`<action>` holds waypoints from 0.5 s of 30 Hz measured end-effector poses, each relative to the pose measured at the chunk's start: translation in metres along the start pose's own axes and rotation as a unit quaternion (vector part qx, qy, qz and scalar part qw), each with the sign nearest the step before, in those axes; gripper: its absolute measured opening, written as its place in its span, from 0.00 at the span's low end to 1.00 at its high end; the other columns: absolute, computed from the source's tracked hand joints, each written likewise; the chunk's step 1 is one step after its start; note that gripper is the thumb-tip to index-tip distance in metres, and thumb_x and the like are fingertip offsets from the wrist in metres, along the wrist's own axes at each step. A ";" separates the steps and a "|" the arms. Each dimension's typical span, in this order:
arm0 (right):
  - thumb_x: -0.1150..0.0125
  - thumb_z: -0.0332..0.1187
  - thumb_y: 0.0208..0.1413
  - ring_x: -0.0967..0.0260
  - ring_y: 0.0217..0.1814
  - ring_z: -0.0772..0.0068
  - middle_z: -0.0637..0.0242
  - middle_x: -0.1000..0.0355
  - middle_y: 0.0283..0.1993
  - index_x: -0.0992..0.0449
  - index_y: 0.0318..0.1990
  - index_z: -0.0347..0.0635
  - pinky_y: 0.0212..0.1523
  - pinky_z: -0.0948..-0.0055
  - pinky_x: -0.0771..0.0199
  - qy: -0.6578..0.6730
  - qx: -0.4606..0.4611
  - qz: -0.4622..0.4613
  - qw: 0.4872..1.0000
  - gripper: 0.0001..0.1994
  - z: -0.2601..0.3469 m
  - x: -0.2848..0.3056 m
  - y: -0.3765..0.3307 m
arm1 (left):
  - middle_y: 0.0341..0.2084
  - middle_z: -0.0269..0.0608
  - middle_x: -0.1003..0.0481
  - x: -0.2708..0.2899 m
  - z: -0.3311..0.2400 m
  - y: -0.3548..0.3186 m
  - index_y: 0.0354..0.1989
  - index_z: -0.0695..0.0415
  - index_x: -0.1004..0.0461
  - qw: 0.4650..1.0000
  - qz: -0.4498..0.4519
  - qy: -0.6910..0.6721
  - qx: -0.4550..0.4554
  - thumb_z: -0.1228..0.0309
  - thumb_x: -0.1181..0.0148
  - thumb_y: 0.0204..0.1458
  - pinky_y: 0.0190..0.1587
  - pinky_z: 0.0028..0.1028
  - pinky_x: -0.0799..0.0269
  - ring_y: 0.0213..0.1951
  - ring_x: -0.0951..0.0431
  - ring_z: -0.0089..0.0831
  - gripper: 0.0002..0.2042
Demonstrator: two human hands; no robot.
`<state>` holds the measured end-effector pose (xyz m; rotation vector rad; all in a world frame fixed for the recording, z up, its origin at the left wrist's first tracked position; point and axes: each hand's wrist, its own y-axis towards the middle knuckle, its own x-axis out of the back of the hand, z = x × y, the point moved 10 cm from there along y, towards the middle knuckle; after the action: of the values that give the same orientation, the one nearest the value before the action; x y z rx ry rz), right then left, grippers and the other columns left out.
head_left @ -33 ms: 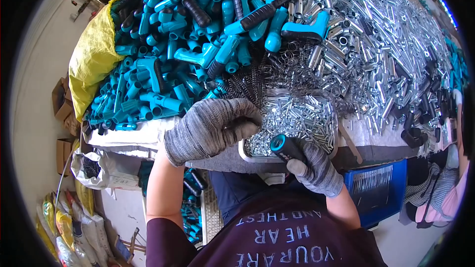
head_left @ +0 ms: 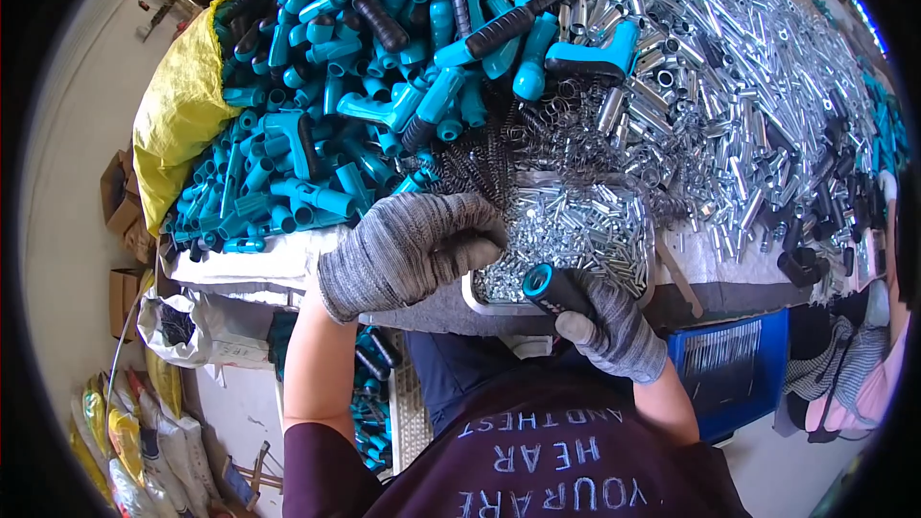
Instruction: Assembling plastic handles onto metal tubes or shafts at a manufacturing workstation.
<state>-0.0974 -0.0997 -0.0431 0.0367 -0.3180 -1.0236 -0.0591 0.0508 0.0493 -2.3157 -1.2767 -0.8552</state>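
In a grey knitted glove, my right hand is wrapped round a black handle with a teal, hollow round end. That open end points up and to the left, towards my other hand. My left hand, gloved the same way, hovers at the near table edge with its fingers curled in and the thumb near the fingertips. Whatever it might hold is hidden. Just beyond both hands sits a pale tray of small metal pins and nuts. Dark coil springs lie heaped behind the tray.
Teal and black plastic housings form a tall pile at the left, beside a yellow woven sack. Silvery metal tubes and rods cover the right side. A blue crate stands below the table. Another person's arm shows at the right edge.
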 end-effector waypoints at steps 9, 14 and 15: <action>0.44 0.52 0.58 0.25 0.42 0.47 0.47 0.25 0.39 0.29 0.52 0.35 0.43 0.59 0.26 -0.105 -0.030 -0.027 0.994 0.27 0.010 -0.011 0.000 | 0.22 0.49 0.24 -0.030 0.004 0.000 0.36 0.54 0.22 0.959 -0.012 0.269 0.085 0.49 0.47 0.57 0.30 0.39 0.28 0.27 0.22 0.48 0.19; 0.44 0.53 0.58 0.25 0.39 0.48 0.49 0.25 0.36 0.28 0.49 0.31 0.41 0.59 0.27 -0.133 -0.036 -0.099 0.986 0.28 -0.008 0.010 -0.005 | 0.31 0.56 0.22 0.013 0.083 -0.038 0.45 0.60 0.29 0.875 -0.176 0.259 0.368 0.48 0.54 0.60 0.37 0.45 0.27 0.34 0.21 0.52 0.24; 0.43 0.51 0.58 0.25 0.38 0.49 0.49 0.25 0.35 0.27 0.47 0.30 0.41 0.60 0.27 -0.094 -0.047 -0.132 0.986 0.27 -0.009 0.014 -0.008 | 0.27 0.54 0.22 0.014 0.111 -0.052 0.46 0.60 0.31 0.838 -0.188 0.315 0.404 0.48 0.50 0.57 0.34 0.45 0.26 0.32 0.21 0.51 0.24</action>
<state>-0.0945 -0.1167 -0.0495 -0.1057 -0.4451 -1.3086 -0.0605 0.1501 -0.0242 -1.0185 -1.4043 -0.8533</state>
